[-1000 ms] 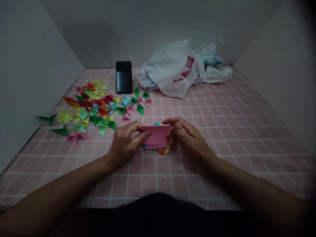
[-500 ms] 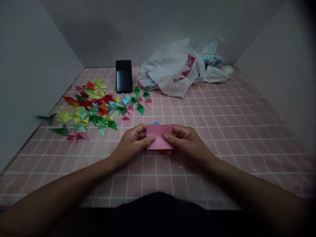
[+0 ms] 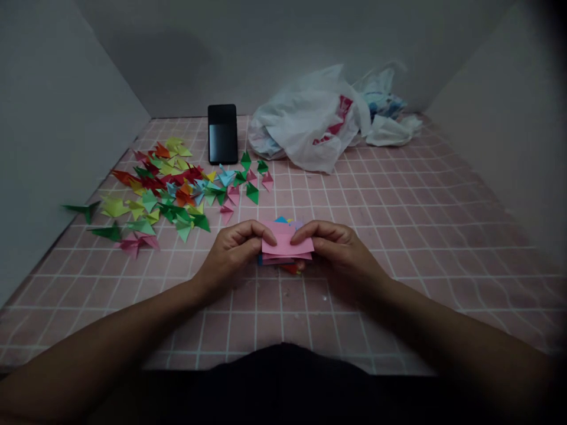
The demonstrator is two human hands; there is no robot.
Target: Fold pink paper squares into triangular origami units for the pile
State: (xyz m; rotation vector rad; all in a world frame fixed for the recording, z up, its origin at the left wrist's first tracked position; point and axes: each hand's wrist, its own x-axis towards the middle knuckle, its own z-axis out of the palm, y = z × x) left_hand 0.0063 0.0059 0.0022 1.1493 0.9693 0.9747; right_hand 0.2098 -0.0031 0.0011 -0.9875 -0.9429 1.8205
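A piece of pink origami paper (image 3: 286,241) is held between my two hands at the front middle of the table, its lower layers parted. My left hand (image 3: 239,245) grips its left side, index finger bent over the top face and thumb underneath. On the right side my right hand (image 3: 334,245) holds it the same way. Blue, yellow and orange-red bits of paper show behind and below the pink sheet; most of them are hidden by it and by my fingers.
Many small folded paper pieces (image 3: 177,183) in several colours lie spread on the left. Behind them a black phone (image 3: 222,134) rests on the pink checked tablecloth (image 3: 398,206). White plastic bags (image 3: 305,118) sit along the back wall, with walls at both sides.
My index fingers have come over the top of the pink paper, where my thumbs were before. The paper now bends, and separate layers show at its lower edge.
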